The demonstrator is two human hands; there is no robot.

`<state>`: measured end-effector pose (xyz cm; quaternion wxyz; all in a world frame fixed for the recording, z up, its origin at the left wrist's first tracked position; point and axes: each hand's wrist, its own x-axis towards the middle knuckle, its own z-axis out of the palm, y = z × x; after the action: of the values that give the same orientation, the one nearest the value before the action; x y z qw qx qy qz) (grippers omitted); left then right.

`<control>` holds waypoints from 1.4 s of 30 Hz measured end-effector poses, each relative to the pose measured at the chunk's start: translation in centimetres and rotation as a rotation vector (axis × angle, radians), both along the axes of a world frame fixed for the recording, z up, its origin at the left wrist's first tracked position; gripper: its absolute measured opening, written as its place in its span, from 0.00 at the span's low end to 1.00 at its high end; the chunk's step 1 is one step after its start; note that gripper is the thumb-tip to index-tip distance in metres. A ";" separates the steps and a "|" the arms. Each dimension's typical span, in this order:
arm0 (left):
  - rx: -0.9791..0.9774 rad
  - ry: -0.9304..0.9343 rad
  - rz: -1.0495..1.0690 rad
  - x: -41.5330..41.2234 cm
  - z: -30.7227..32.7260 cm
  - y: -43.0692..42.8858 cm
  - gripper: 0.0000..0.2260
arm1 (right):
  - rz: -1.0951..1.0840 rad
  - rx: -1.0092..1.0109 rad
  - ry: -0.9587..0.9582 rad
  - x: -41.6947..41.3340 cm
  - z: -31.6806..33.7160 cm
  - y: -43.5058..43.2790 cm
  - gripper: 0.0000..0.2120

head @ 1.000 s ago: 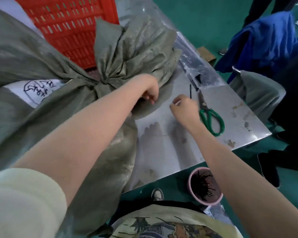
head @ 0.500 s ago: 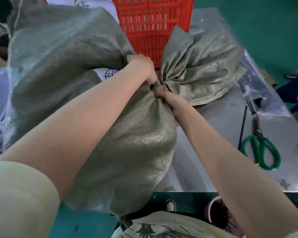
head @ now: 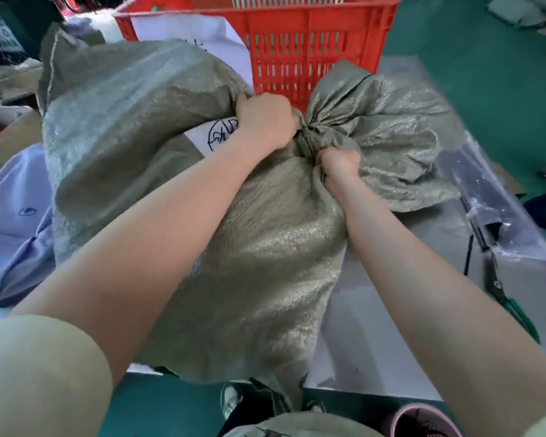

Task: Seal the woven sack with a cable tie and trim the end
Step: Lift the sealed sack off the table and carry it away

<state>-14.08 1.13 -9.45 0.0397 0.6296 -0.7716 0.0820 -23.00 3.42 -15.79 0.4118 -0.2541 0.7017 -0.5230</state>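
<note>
Sack [head: 259,247] lies on its side across the worktop [head: 375,326], its full body hanging partly over the near edge toward me. Grey-green woven cloth. Neck is gathered into a tight bunch at about centre frame, and the loose mouth fans out past it to the right, resting on the worktop.

My left hand [head: 265,124] sits on the far side of the neck, fingers curled closed into the cloth. My right hand [head: 339,164] is on the near side of the neck, fist closed on a fold of the sack. Both hands touch the gathered cloth, close to each other. I cannot tell whether a tie is around the neck.

White label [head: 215,134] with black handwriting shows on the sack just beside my left wrist.

Right of the sack on the worktop: a thin black cable tie [head: 468,253] lying loose, and scissors [head: 508,298] with green handles just beside it. Clear plastic bag [head: 501,216] lies beyond those.

Red slatted crate [head: 297,48] stands behind the sack. Light blue cloth [head: 16,216] lies off to the left. A pink cup [head: 423,419] sits low at the near edge of frame.
</note>
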 end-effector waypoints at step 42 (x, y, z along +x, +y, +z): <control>-0.634 1.287 0.071 2.7 20.3 1.8 0.11 | 0.655 -0.699 1.144 0.6 29.9 -0.5 0.15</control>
<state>-11.37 2.94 10.86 0.6650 0.5361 -0.5131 -0.0841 -22.38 2.89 14.15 0.0120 -0.7988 0.4876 -0.3522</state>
